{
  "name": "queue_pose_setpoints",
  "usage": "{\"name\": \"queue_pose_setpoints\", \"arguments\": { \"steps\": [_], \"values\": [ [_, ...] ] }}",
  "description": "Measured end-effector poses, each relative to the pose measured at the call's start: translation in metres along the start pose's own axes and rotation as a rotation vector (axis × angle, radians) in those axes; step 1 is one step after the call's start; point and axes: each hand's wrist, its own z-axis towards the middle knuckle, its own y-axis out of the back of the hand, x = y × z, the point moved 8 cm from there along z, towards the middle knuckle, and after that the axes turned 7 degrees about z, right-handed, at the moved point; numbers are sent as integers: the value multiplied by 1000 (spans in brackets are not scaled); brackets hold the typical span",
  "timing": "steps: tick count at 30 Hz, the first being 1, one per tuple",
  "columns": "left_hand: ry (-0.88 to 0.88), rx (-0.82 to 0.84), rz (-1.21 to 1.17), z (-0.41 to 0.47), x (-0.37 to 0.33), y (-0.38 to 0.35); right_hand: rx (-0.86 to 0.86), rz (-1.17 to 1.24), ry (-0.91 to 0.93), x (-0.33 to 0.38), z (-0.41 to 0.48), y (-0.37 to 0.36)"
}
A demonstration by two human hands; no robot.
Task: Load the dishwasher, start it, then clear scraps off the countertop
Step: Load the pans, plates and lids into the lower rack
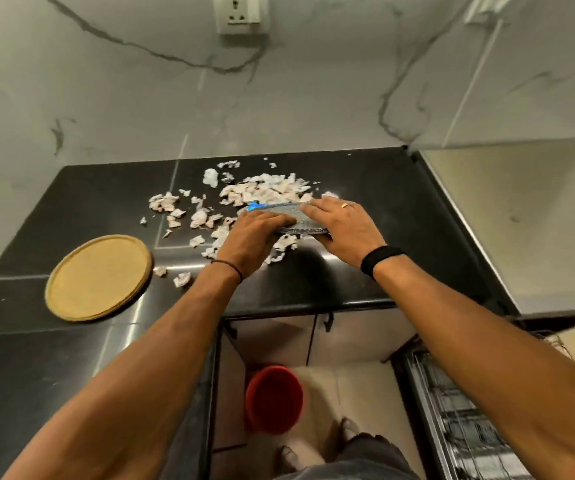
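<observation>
Both hands on the grey disc (289, 216), tilted among the scraps (265, 192) mid-countertop (417, 237). Left hand (254, 233) lies on it, fingers pressed together; right hand (341, 223) pinches its rim, thumb under. Bare counter towards the front edge. Tan plate (99, 277) left, red bin (274, 398) below, dishwasher rack (459, 410) right.

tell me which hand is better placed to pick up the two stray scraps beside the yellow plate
Left. The left hand sits nearer the two scraps beside the yellow plate. The right hand is on the far side of the grey cloth and would have to cross the left arm.
</observation>
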Motion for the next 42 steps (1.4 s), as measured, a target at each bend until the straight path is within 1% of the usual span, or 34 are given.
{"name": "queue_pose_setpoints", "arguments": {
  "steps": [4, 8, 14, 18, 22, 30, 35, 42],
  "values": [
    [-81, -3, 15, 29, -46, -12, -77, -18, -94, -38, -41, 26],
    [-142, -7, -31, 55, -108, -18, -148, -22, -217, -79, -95, 51],
    [-249, 75, -61, 80, -210, -41, -223, 4, -348, -140, -185, 82],
    [-341, 109, -65, 81, -287, -63, -230, -18, -451, -177, -252, 104],
    [-427, 132, -95, 85, -362, -82, -191, -17, -585, -211, -320, 110],
    [-612, 242, -153, 79, -490, -126, -182, -11, -819, -255, -451, 119],
    [-730, 351, -131, 72, -543, -150, -173, 29, -918, -268, -500, 117],
    [-745, 509, -130, 65, -568, -201, -123, 111, -1093, -279, -541, 80]
  ]
}}
